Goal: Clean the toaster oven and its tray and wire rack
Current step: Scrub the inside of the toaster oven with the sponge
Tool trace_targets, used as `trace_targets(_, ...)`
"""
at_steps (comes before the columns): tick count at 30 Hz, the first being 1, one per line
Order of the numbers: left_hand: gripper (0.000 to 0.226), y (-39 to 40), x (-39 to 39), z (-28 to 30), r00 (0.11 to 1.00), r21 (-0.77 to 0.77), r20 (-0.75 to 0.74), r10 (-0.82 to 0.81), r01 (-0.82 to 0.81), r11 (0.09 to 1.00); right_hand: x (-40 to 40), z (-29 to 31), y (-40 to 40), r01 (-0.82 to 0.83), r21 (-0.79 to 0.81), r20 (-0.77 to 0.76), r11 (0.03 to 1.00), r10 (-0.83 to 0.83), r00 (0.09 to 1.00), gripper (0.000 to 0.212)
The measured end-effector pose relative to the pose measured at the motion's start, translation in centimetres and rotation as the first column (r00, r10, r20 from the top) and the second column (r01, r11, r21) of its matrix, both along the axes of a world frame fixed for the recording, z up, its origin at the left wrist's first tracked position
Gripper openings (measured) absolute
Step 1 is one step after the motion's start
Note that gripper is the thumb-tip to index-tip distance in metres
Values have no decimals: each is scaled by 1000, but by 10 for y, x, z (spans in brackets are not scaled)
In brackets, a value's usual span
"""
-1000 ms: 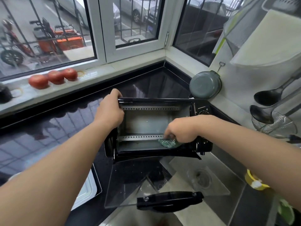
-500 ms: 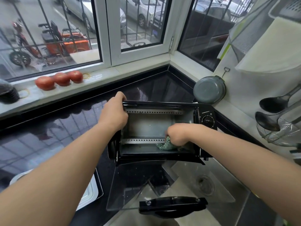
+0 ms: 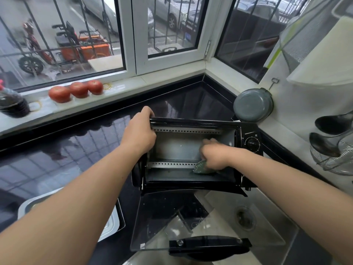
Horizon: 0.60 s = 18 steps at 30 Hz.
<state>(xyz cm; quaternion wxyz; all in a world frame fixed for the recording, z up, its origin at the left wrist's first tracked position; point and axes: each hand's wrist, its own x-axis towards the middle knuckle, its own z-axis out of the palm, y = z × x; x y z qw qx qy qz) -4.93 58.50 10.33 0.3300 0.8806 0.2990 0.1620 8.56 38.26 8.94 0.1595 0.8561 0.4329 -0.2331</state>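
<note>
A small black toaster oven [image 3: 250, 142] stands on the dark counter by the sink, its glass door [image 3: 200, 226] folded down flat toward me. My left hand [image 3: 139, 134] grips the oven's top left corner. My right hand [image 3: 214, 154] is inside the cavity at the right, holding a green cloth [image 3: 200, 166] against the inner floor near the lower perforated rail. The cavity holds no tray or rack that I can see.
A steel sink [image 3: 246, 220] with a drain lies under the open door. A metal tray [image 3: 112, 224] sits at the lower left. Three tomatoes [image 3: 76, 90] and a dark bottle [image 3: 13, 104] line the windowsill. A grey pan [image 3: 252, 105] and ladles [image 3: 332, 123] hang at the right.
My right hand with the cloth has moved from the front edge of the oven floor deeper into the cavity toward the right wall. My left hand has kept its grip.
</note>
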Motion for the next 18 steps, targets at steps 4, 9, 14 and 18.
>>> trace_targets(4,37,0,-1,-1,1000,-7,-3,0,-1,1000,3,-7,11,138,-64,-254,988,-150,956,23)
trace_targets(9,36,0,-2,-3,1000,0,10,-12,12,1000,10,-17,15,343,-204,-465,917,-399,790,29)
trace_targets(14,37,0,-3,-2,1000,-4,9,-12,12,1000,16,-26,30,492,-133,-462,861,-493,738,20)
trace_targets(18,35,-1,-3,-3,1000,-2,18,-12,12,1000,15,-24,42,154,-341,-382,927,-286,879,55)
